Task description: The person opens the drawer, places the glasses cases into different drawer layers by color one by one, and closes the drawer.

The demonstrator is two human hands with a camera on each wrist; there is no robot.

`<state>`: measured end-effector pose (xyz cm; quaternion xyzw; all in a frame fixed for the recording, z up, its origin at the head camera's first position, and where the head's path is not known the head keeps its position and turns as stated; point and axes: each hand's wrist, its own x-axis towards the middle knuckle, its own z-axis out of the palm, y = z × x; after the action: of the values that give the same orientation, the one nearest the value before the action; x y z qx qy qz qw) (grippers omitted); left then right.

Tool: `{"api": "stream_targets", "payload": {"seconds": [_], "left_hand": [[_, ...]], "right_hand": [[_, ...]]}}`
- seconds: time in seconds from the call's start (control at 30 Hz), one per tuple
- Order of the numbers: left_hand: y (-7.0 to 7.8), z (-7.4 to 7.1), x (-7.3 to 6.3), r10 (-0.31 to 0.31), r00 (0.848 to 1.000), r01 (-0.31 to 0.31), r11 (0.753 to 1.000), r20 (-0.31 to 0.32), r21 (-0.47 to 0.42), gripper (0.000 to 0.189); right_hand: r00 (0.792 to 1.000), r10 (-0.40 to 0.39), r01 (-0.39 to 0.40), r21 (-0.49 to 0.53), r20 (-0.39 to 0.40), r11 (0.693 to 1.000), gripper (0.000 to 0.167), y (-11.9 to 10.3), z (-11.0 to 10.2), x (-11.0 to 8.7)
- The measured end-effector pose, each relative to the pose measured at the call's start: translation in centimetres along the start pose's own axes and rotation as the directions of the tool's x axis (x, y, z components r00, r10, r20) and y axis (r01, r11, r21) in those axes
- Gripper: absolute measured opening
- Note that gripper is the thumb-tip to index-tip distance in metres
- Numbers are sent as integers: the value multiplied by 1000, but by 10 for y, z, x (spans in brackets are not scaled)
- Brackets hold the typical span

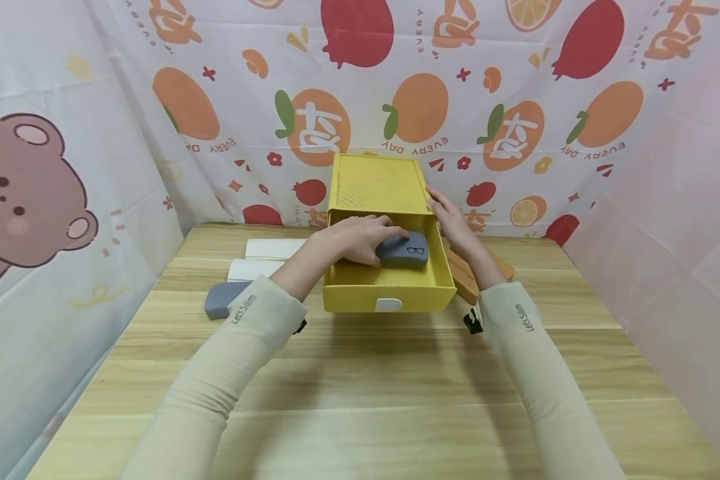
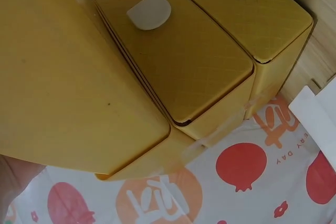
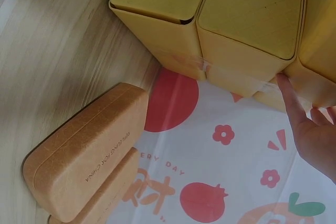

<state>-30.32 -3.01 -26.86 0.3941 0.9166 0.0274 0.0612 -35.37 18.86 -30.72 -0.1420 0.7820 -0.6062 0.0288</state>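
Note:
A yellow drawer unit (image 1: pixel 384 183) stands at the back of the table, its top drawer (image 1: pixel 351 300) pulled out toward me. Inside that drawer is a blue-grey glasses case (image 1: pixel 411 253) with a small glasses print. My left hand (image 1: pixel 357 239) reaches over the drawer's left wall and grips the case's left end, thumb in front and fingers over the top. My right hand (image 1: pixel 454 221) rests against the unit's right side; in the right wrist view an extended finger (image 3: pixel 294 98) touches its edge. The left wrist view shows mostly the lower drawers (image 2: pixel 178 51), still closed.
Left of the unit lie two white cases (image 1: pixel 276 249) and another blue-grey case (image 1: pixel 221 299). To its right are two orange-brown glasses cases (image 3: pixel 86 150). A fruit-print curtain (image 1: pixel 264 160) hangs close behind the unit.

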Motion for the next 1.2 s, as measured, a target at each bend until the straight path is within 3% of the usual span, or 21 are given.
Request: {"api": "stream_targets", "payload": {"seconds": [0.2,0.43,0.73,1.0,1.2], "left_hand": [[2,4,-4,18,999,-16,996,-32,88,65],[8,11,-14,60,990,-27,969,-126,246,57],[15,15,-24,136,950,-21,926,-280,377,39],[11,18,-25,194,918,-46,920,-347,390,34],[6,18,-21,205,909,-54,922,-362,384,31]], "right_hand": [[1000,10,-10,16,7,1000,50,-4,1,-2],[1000,3,-3,-1,1,1000,51,3,0,2],[1000,-3,3,-7,-7,1000,51,3,-1,2],[1000,-10,10,-10,-14,1000,50,4,-1,1],[1000,-18,19,8,-17,1000,49,5,-1,3]]}}
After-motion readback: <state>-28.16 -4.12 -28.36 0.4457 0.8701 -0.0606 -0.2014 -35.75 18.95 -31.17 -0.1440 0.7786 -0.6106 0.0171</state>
